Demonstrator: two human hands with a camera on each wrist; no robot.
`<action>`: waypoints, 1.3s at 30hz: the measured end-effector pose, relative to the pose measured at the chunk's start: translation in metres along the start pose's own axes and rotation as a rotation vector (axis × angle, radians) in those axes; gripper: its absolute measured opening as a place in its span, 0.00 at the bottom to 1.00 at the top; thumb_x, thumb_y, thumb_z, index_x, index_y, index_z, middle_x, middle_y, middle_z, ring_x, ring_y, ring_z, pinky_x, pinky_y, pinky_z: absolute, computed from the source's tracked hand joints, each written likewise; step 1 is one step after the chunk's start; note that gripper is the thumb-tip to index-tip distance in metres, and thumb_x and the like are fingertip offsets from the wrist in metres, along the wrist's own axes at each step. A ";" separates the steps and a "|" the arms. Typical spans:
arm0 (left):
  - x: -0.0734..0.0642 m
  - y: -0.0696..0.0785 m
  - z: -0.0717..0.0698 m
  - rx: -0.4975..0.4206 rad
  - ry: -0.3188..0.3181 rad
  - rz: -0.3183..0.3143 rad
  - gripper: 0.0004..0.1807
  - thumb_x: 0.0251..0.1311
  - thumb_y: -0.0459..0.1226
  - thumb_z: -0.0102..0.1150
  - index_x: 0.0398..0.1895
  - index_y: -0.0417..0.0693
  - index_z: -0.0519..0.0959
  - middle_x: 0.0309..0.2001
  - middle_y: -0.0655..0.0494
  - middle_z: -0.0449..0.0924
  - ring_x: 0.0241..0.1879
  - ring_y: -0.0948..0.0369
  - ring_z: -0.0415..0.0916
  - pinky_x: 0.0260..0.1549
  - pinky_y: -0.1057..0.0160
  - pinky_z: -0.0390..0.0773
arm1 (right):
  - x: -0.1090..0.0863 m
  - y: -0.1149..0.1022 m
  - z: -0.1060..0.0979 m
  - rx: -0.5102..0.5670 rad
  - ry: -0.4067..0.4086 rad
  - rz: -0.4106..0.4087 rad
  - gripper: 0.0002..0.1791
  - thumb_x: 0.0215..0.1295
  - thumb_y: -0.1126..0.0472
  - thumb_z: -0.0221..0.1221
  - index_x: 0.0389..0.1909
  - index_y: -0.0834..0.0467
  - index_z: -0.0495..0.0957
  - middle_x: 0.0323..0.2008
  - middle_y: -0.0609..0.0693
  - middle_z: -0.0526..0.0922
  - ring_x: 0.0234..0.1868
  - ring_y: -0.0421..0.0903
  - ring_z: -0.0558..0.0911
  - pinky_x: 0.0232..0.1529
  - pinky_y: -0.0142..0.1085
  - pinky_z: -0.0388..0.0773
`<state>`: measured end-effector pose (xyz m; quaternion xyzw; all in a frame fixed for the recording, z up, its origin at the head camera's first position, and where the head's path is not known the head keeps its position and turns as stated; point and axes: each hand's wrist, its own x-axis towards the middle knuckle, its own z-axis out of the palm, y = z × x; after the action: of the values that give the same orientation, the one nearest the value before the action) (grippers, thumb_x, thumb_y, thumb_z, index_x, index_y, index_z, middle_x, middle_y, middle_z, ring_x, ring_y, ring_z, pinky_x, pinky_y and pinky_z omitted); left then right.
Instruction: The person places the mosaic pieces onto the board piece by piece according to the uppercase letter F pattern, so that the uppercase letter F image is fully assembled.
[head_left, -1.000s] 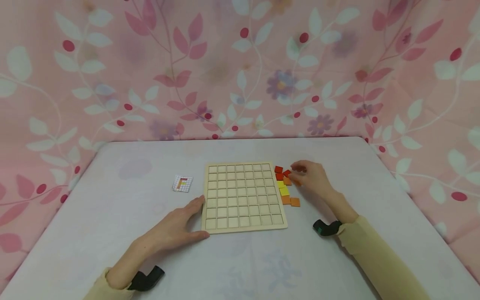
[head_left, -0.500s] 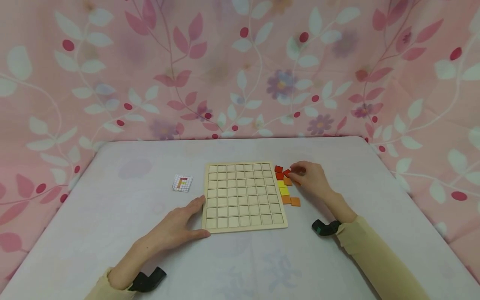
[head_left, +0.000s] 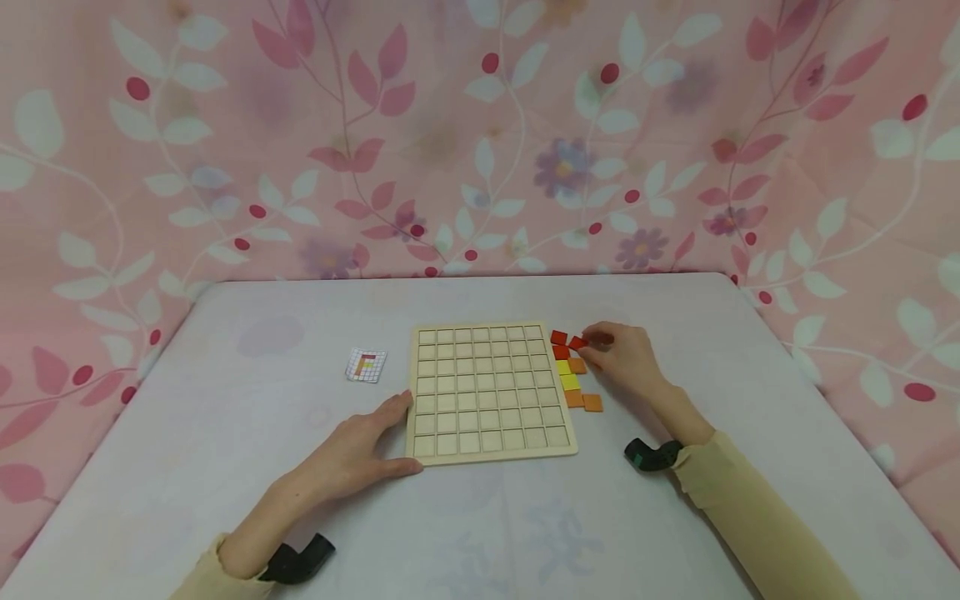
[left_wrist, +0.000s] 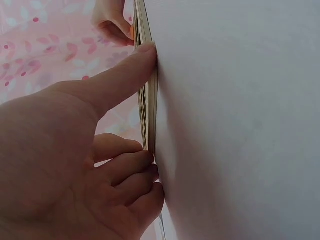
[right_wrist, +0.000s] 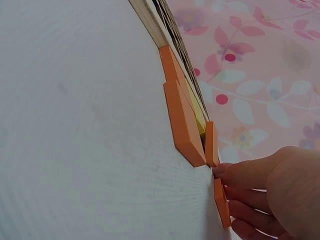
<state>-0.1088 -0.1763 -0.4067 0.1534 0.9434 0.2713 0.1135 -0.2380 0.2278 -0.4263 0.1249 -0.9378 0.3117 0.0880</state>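
Because the red tile (head_left: 577,342) sits askew off the board's upper right, take it by opposite edges, thumb against forefinger, rather than from above. Your right grip (head_left: 626,354): fingers curled, thumb and forefinger at the tile's right end; you cannot tell from these views whether they actually pinch it. Judgement: a light, level pinch should serve; pressing down would likely skid the piece. Watch your lower fingers: an orange tile (right_wrist: 222,202) shows right by them in the right wrist view and could be nudged.

Look of it: small, flat, four-cornered, deep red, turned at an angle to the board. Two more red tiles (head_left: 558,337) lie just left of it. Running toward you along the board's right side: another orange tile (head_left: 577,366), two yellow tiles (head_left: 570,382), then a further orange pair (head_left: 592,402). Edges on the orange ones look thick and square, easy to catch.

Next out, the wooden board (head_left: 491,425): pale, gridded with shallow square recesses. Your left grip (head_left: 348,450) is spread and relaxed, thumb at the near-left corner, forefinger on the left edge; keep that contact gentle so the board doesn't slide into the tiles. Beyond, on the table (head_left: 480,533), a small gridded card (head_left: 366,367) lies left of the board, bearing a coloured pattern.
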 end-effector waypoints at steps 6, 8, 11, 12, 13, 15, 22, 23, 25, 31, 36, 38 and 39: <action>0.001 -0.001 0.000 -0.006 0.002 0.002 0.56 0.52 0.56 0.72 0.78 0.44 0.55 0.77 0.48 0.56 0.76 0.47 0.55 0.70 0.42 0.61 | 0.000 -0.001 -0.001 0.012 0.013 0.012 0.16 0.60 0.61 0.71 0.45 0.64 0.84 0.41 0.59 0.87 0.45 0.56 0.84 0.50 0.51 0.82; 0.001 -0.001 0.000 -0.006 0.005 0.007 0.56 0.52 0.56 0.72 0.78 0.43 0.55 0.77 0.48 0.56 0.76 0.47 0.55 0.71 0.43 0.61 | 0.001 0.000 -0.001 0.015 0.016 0.017 0.15 0.60 0.60 0.71 0.45 0.64 0.84 0.41 0.59 0.87 0.44 0.55 0.85 0.50 0.51 0.82; 0.000 -0.001 0.000 -0.009 0.005 0.010 0.56 0.52 0.55 0.73 0.78 0.43 0.55 0.77 0.47 0.57 0.76 0.47 0.55 0.71 0.43 0.61 | 0.001 0.001 0.000 0.007 0.021 0.022 0.15 0.60 0.60 0.71 0.45 0.64 0.84 0.41 0.58 0.88 0.44 0.55 0.85 0.49 0.50 0.82; 0.000 -0.001 0.000 -0.010 0.004 0.010 0.56 0.52 0.55 0.73 0.78 0.43 0.56 0.77 0.47 0.57 0.76 0.47 0.56 0.70 0.43 0.62 | 0.001 0.001 0.000 0.005 0.023 0.023 0.15 0.60 0.60 0.71 0.45 0.64 0.84 0.40 0.58 0.88 0.44 0.55 0.85 0.49 0.50 0.82; 0.000 -0.002 0.000 -0.010 0.003 0.010 0.56 0.52 0.55 0.73 0.78 0.43 0.55 0.77 0.47 0.57 0.76 0.47 0.56 0.70 0.43 0.62 | 0.001 0.001 0.001 0.003 0.025 0.023 0.15 0.60 0.60 0.71 0.45 0.64 0.84 0.40 0.58 0.88 0.44 0.55 0.85 0.49 0.50 0.82; 0.000 -0.002 -0.001 -0.011 0.000 0.009 0.56 0.52 0.56 0.73 0.78 0.43 0.56 0.77 0.47 0.57 0.76 0.48 0.56 0.70 0.43 0.62 | 0.001 0.001 0.001 0.000 0.028 0.020 0.15 0.60 0.60 0.71 0.45 0.64 0.84 0.40 0.59 0.88 0.43 0.55 0.84 0.48 0.50 0.82; 0.000 -0.001 -0.001 -0.010 -0.002 0.008 0.55 0.52 0.56 0.73 0.78 0.43 0.56 0.77 0.47 0.57 0.75 0.47 0.56 0.70 0.43 0.62 | 0.004 -0.006 -0.008 0.100 0.016 0.066 0.15 0.63 0.58 0.69 0.46 0.63 0.85 0.42 0.58 0.88 0.46 0.55 0.82 0.48 0.49 0.82; 0.000 -0.001 -0.001 -0.009 -0.001 0.005 0.55 0.52 0.56 0.73 0.78 0.43 0.56 0.77 0.48 0.57 0.75 0.47 0.56 0.70 0.43 0.62 | 0.006 -0.009 -0.009 0.108 0.013 0.067 0.15 0.63 0.58 0.69 0.47 0.62 0.84 0.43 0.58 0.88 0.47 0.55 0.82 0.49 0.49 0.82; -0.001 -0.001 -0.001 -0.006 0.001 0.003 0.55 0.52 0.56 0.73 0.78 0.43 0.56 0.77 0.48 0.57 0.75 0.47 0.56 0.70 0.43 0.62 | 0.009 -0.015 -0.010 0.120 0.012 0.053 0.16 0.62 0.58 0.69 0.47 0.62 0.84 0.43 0.58 0.88 0.47 0.55 0.83 0.49 0.49 0.82; -0.001 -0.001 0.000 -0.003 0.009 0.009 0.55 0.53 0.57 0.71 0.78 0.43 0.56 0.77 0.46 0.57 0.75 0.46 0.56 0.70 0.43 0.62 | 0.021 -0.036 -0.005 0.148 -0.012 0.023 0.17 0.62 0.57 0.70 0.48 0.61 0.84 0.45 0.57 0.88 0.48 0.54 0.84 0.51 0.49 0.81; 0.000 -0.001 0.001 -0.003 0.002 0.011 0.55 0.53 0.56 0.72 0.78 0.43 0.55 0.77 0.47 0.57 0.75 0.47 0.56 0.70 0.44 0.62 | 0.030 -0.053 0.004 0.181 -0.035 0.032 0.16 0.62 0.57 0.69 0.47 0.60 0.85 0.44 0.56 0.88 0.47 0.53 0.84 0.50 0.47 0.82; 0.001 -0.001 0.001 -0.002 0.000 0.009 0.55 0.53 0.56 0.72 0.78 0.43 0.55 0.77 0.47 0.57 0.76 0.48 0.56 0.71 0.45 0.62 | 0.033 -0.060 0.006 0.196 -0.043 0.024 0.15 0.62 0.57 0.69 0.47 0.61 0.85 0.44 0.56 0.88 0.47 0.52 0.84 0.49 0.46 0.83; 0.001 -0.001 0.001 -0.004 0.000 0.006 0.56 0.52 0.56 0.72 0.78 0.44 0.55 0.77 0.47 0.57 0.76 0.48 0.56 0.71 0.45 0.62 | 0.034 -0.063 0.008 0.203 -0.049 0.018 0.15 0.62 0.57 0.69 0.46 0.61 0.85 0.44 0.56 0.88 0.46 0.52 0.84 0.50 0.46 0.83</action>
<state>-0.1092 -0.1765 -0.4082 0.1561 0.9424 0.2735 0.1131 -0.2533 0.1683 -0.3889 0.1322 -0.9044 0.4026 0.0491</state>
